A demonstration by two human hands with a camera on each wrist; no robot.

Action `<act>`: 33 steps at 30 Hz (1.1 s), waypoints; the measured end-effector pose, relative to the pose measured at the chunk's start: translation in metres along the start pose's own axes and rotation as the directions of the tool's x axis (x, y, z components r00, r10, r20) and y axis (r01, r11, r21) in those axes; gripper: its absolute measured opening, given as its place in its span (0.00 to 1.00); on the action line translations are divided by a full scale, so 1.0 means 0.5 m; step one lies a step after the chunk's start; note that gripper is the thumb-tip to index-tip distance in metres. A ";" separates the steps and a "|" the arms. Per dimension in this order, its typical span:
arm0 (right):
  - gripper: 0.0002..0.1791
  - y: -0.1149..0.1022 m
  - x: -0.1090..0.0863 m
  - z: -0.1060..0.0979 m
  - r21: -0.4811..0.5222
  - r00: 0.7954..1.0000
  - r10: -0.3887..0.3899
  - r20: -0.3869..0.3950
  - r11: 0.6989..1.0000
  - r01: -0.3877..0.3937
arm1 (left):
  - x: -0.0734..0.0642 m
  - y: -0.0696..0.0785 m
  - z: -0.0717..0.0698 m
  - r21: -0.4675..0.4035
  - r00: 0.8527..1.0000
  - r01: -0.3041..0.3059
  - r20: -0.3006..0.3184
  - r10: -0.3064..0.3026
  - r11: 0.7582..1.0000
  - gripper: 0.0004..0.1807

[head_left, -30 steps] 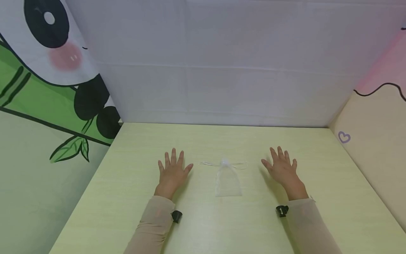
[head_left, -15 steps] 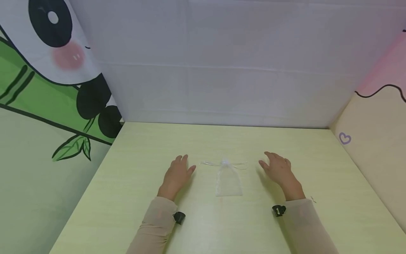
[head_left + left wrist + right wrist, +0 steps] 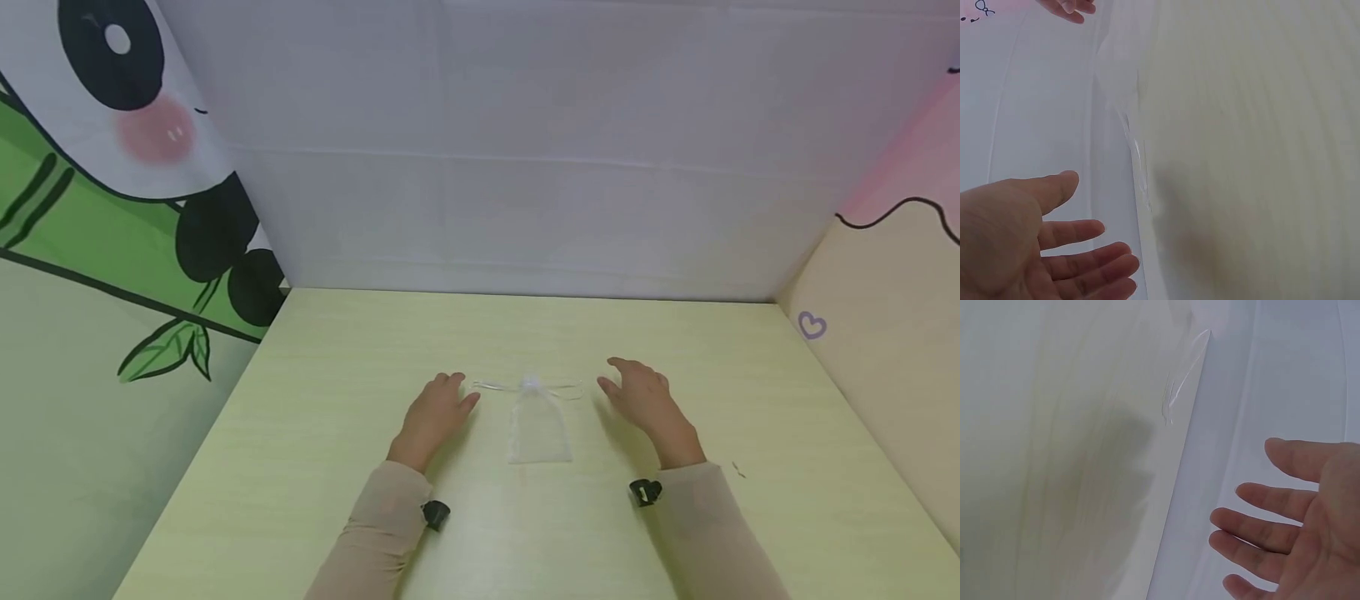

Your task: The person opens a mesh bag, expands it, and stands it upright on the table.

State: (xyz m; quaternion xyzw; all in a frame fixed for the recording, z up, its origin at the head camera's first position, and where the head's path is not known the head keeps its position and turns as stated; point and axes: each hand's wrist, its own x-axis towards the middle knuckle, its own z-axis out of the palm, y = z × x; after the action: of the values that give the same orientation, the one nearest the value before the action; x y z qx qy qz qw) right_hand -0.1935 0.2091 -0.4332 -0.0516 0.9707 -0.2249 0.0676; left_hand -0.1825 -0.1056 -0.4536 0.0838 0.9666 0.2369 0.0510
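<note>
A small sheer white drawstring bag (image 3: 540, 429) lies flat at the middle of the table, gathered at its top. Thin drawstring loops (image 3: 491, 386) stretch out to both sides of its neck. Just left of the left loop is my left hand (image 3: 435, 417), fingers spread apart and relaxed in the left wrist view, with nothing held. My right hand (image 3: 645, 400) hovers a short way right of the right loop, also holding nothing. Its fingers (image 3: 1254, 531) are loosely extended in the right wrist view, where the drawstring (image 3: 1175, 394) shows on the table.
The pale wooden table (image 3: 525, 533) ends at a white cloth wall (image 3: 555, 225). Printed panels stand at the left (image 3: 195, 250) and right (image 3: 885, 350). A small dark mark (image 3: 738, 470) shows on the table beside the right sleeve.
Both hands have moved inward toward the drawstring bag, and their spread fingers have bent down and relaxed. The bag has not moved.
</note>
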 end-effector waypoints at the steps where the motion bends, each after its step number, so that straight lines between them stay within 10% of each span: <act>1: 0.27 -0.003 0.002 0.000 -0.002 1.000 -0.001 0.002 1.000 0.001 | 0.001 0.002 0.001 0.001 1.000 -0.009 -0.002 0.009 1.000 0.27; 33: 0.24 -0.062 0.029 0.040 0.085 0.995 -0.034 0.098 0.996 0.025 | 0.054 0.058 0.056 -0.111 0.992 -0.087 0.086 0.097 0.990 0.12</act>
State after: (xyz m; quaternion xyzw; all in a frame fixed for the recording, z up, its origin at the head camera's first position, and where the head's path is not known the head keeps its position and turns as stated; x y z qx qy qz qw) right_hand -0.2027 0.1712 -0.4387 -0.0742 0.9549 -0.2635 0.1147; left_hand -0.2010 -0.0628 -0.4666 0.1362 0.9443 0.2863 0.0883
